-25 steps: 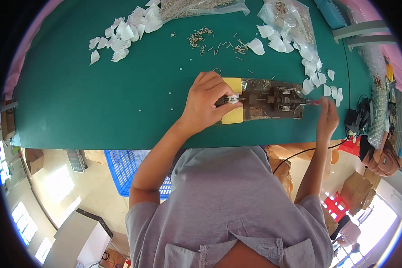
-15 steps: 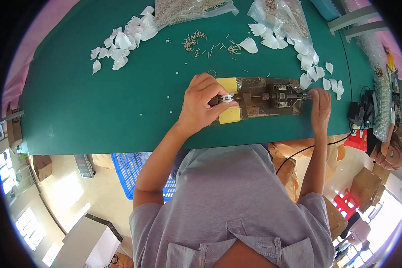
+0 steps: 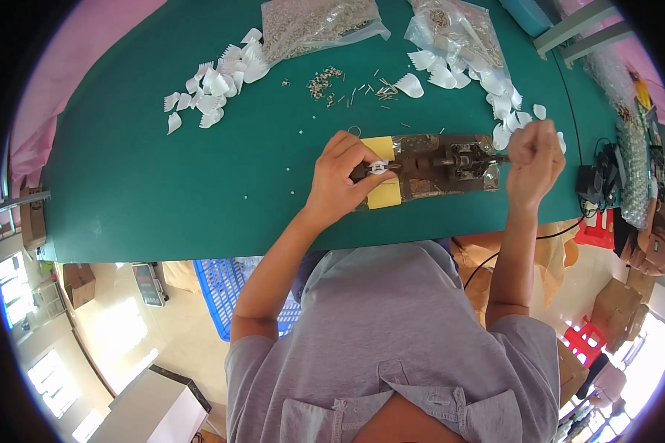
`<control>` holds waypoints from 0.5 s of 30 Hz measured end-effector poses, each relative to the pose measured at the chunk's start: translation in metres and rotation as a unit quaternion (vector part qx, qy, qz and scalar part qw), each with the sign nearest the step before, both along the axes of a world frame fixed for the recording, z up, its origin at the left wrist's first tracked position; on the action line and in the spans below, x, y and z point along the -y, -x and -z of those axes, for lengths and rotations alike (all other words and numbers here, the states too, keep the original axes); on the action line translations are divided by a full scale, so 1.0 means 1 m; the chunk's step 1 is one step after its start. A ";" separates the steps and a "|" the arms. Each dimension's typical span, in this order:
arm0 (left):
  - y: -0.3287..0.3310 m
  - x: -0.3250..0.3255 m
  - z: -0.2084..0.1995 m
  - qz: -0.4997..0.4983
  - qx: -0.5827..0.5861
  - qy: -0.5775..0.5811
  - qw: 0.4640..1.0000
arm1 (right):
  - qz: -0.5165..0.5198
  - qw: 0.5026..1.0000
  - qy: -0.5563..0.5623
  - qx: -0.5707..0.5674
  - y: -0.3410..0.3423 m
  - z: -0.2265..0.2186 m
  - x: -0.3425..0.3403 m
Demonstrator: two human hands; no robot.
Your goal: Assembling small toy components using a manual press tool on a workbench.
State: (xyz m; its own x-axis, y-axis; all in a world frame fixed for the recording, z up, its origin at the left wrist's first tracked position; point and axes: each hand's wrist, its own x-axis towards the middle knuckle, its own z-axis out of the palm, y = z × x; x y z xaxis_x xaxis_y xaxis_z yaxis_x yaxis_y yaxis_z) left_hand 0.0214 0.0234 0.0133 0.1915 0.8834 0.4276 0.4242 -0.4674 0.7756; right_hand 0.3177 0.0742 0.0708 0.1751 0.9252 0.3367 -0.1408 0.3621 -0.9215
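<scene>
- The left hand [image 3: 340, 177] rested on the green desk [image 3: 162, 184], its grip closed with thumb and fingertips pinching a small white plastic piece [image 3: 377, 167] at the left end of a dark metal press tool [image 3: 436, 164].
- The white piece sat over a yellow pad [image 3: 383, 193] that lay under the tool's left end, near the middle of the desk.
- The right hand [image 3: 533, 155] was curled into a fist at the tool's right end, its grip closed around what looked like the tool's handle; the handle itself was hidden inside the fist.
- A heap of white fan-shaped pieces [image 3: 218, 81] lay well apart at the upper left.
- Small metal pins [image 3: 347, 85] lay scattered beyond the tool.
- Two clear plastic bags [image 3: 314, 22] lay at the far edge, with more white pieces [image 3: 451, 74] beside the right one.
</scene>
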 end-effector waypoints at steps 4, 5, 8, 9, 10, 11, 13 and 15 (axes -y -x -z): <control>0.001 0.010 -0.013 -0.029 0.197 0.109 0.974 | -0.021 0.980 0.032 -0.196 -0.049 0.014 -0.014; 0.009 0.002 -0.013 -0.035 0.251 0.021 0.967 | -0.016 0.968 0.075 -0.239 -0.062 0.027 -0.018; 0.057 0.031 -0.056 -0.060 0.289 0.008 0.955 | 0.031 0.947 0.163 -0.276 -0.087 0.059 -0.014; 0.082 0.056 -0.059 -0.055 0.258 0.036 0.964 | 0.064 0.941 0.185 -0.278 -0.092 0.069 -0.013; 0.109 0.082 -0.056 -0.047 0.228 0.062 0.970 | 0.067 0.952 0.187 -0.234 -0.105 0.080 -0.011; 0.137 0.116 -0.050 -0.074 0.211 0.122 0.967 | 0.080 0.953 0.201 -0.214 -0.109 0.084 -0.010; 0.187 0.191 -0.030 -0.156 0.161 0.252 0.941 | 0.092 0.956 0.211 -0.179 -0.115 0.090 -0.005; 0.202 0.229 -0.025 -0.216 0.129 0.319 0.914 | 0.143 0.954 0.228 -0.133 -0.105 0.091 -0.005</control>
State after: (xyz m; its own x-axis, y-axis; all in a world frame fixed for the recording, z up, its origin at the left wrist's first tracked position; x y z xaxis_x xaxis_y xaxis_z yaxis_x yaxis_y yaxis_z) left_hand -0.1807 -0.2058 0.0381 -0.2690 0.9378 -0.2195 0.2269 0.2832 0.9318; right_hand 0.4222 0.0792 -0.0200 0.4650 0.8665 -0.1815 -0.3468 -0.0103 -0.9379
